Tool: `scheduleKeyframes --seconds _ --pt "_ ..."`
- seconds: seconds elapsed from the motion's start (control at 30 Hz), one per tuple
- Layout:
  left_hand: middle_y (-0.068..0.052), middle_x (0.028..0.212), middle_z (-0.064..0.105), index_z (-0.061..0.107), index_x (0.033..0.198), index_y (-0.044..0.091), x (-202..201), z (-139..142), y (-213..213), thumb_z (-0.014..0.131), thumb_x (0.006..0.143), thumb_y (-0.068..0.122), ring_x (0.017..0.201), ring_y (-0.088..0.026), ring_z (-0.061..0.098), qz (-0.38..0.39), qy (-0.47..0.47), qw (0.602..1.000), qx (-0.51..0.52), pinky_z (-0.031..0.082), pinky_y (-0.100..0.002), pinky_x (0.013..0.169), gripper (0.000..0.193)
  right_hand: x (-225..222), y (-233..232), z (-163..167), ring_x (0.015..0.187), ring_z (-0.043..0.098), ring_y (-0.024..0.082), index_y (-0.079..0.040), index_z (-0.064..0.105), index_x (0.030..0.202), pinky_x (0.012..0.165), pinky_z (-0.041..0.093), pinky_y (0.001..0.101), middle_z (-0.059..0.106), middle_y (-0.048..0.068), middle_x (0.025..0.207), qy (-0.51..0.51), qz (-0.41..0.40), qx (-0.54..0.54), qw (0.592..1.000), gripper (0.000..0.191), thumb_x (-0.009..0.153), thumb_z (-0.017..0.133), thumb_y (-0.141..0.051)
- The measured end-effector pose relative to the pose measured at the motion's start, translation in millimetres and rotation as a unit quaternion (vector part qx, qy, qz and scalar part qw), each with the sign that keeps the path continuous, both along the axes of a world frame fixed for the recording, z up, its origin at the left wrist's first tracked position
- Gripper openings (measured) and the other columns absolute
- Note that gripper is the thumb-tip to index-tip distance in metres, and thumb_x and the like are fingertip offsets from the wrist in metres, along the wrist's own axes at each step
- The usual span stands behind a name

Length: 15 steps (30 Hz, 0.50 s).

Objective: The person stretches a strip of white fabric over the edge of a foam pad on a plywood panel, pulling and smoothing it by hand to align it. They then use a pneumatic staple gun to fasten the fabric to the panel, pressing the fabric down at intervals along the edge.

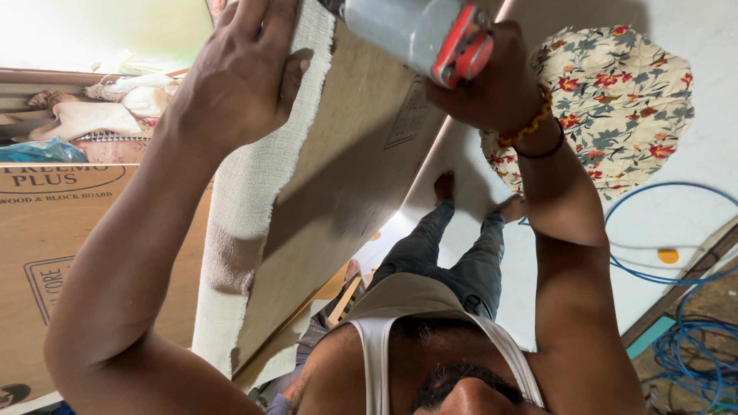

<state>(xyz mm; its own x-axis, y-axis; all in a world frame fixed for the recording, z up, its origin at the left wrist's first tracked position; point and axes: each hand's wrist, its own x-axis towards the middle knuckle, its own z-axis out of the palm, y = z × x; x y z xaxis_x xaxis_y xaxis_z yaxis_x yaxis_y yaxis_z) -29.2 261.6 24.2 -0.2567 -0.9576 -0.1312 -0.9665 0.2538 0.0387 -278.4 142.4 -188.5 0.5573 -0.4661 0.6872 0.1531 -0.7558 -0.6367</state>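
Note:
My left hand (238, 73) presses a strip of cream woven fabric (246, 200) flat against the edge of a tilted brown plywood board (346, 161). My right hand (492, 88), with a beaded bracelet and a dark band on the wrist, grips a grey staple gun with a red end (407, 31) at the top of the board, just right of the fabric edge. The fabric hangs down along the board's left side. My legs in dark trousers and bare feet show below the board.
A printed plywood sheet (46, 253) stands at the left, with a pile of cloth (115, 107) behind it. A floral cushion (615, 92) lies on the pale floor at the upper right. Blue hose coils (692, 338) lie at the right, near a small orange disc (668, 256).

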Motion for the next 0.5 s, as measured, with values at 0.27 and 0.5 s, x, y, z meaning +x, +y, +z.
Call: scheduleKeyframes --seconds 0.27,0.5 --pt "-0.031 0.128 0.051 0.046 0.139 -0.013 4.6 -4.0 1.4 0.068 0.108 0.008 0.123 -0.05 0.054 0.003 -0.001 1.0 0.003 0.047 -0.056 0.107 0.043 7.0 15.1 -3.5 0.075 0.068 0.028 -0.006 0.06 0.095 0.071 0.055 0.0344 0.064 0.008 0.086 -0.026 0.058 0.119 0.991 0.023 0.092 0.083 -0.011" --pt "-0.03 0.125 0.053 0.047 0.139 -0.009 7.5 -6.2 2.2 0.067 0.103 0.006 0.12 -0.05 0.055 -0.005 0.007 1.0 -0.016 0.046 -0.058 0.103 0.044 0.5 28.6 0.7 0.076 0.068 0.029 -0.007 0.063 0.096 0.072 0.055 0.0366 0.065 0.008 0.087 -0.014 0.064 0.123 0.99 0.025 0.085 0.084 -0.013"
